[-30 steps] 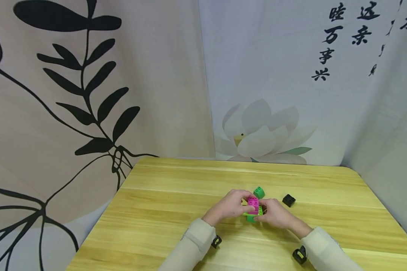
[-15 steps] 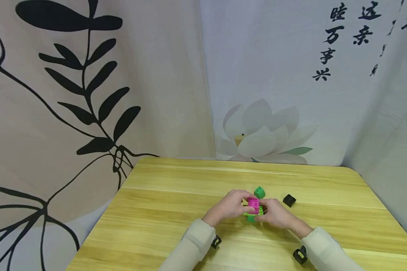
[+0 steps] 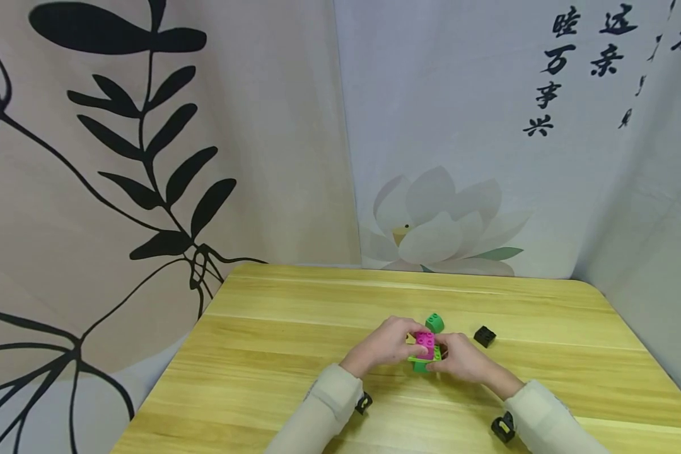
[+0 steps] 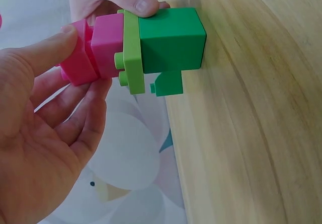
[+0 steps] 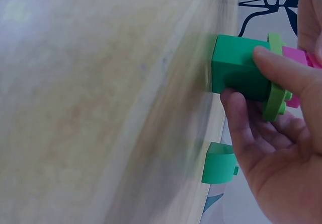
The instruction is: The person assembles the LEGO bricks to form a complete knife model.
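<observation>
I saw the person's left hand [image 3: 383,343] gripping the upper pink block [image 4: 79,58], thumb on one side and fingers on the other. That block topped an upright stack, set over a lower pink block [image 4: 108,45]; from my feed I could not tell whether the two were pressed fully together. Beneath them came a light green plate [image 4: 133,58], reaching out past the pink with bare studs showing, and then a dark green block [image 4: 171,40] at the bottom. The right hand [image 3: 462,357] pinched that bottom block, its thumb on one face by the plate and its fingers against another side.

I had the stack right of centre in the head view, over the worktop [image 3: 295,328], though I could not make out whether its base touched the wood. Near it, on the far side, sat a small green block [image 3: 434,323] with a curved face. A black block [image 3: 485,336] lay farther right, just beyond the right hand. Behind everything I had a pale cloth [image 3: 278,145] printed with black leaves.
</observation>
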{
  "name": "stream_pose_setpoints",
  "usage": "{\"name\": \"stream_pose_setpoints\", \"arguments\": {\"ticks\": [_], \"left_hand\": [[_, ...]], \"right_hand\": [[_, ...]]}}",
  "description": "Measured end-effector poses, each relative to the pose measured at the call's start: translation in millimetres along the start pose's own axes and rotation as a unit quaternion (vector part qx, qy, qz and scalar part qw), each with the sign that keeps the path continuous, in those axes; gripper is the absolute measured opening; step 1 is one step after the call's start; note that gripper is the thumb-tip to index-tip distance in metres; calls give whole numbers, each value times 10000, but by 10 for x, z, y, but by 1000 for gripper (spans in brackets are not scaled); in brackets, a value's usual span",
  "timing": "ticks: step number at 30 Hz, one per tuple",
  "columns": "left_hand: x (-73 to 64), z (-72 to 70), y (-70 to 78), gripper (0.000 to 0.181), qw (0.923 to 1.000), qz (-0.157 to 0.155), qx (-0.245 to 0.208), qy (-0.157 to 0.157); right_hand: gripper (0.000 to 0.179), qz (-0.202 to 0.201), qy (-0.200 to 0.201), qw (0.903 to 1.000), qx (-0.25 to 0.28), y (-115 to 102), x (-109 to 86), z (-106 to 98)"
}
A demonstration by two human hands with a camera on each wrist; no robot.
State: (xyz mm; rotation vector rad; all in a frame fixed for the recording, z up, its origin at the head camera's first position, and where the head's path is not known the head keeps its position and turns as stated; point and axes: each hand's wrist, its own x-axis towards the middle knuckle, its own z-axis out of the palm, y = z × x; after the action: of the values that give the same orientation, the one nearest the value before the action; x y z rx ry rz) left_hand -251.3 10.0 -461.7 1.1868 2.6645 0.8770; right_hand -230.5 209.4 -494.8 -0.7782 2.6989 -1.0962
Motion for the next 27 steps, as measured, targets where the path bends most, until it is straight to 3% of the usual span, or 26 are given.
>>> {"name": "stream_pose_setpoints", "arguments": {"ticks": [13,27], "left_hand": [[-2,-19,39,28,9997,-91,227,-78],[-34,24,-4,29,9989,107,423,168]], "right_hand": [[29,6,-7,10000,-44,15,4,12],[27,83,-33,9999,-62,15,5,9]]}}
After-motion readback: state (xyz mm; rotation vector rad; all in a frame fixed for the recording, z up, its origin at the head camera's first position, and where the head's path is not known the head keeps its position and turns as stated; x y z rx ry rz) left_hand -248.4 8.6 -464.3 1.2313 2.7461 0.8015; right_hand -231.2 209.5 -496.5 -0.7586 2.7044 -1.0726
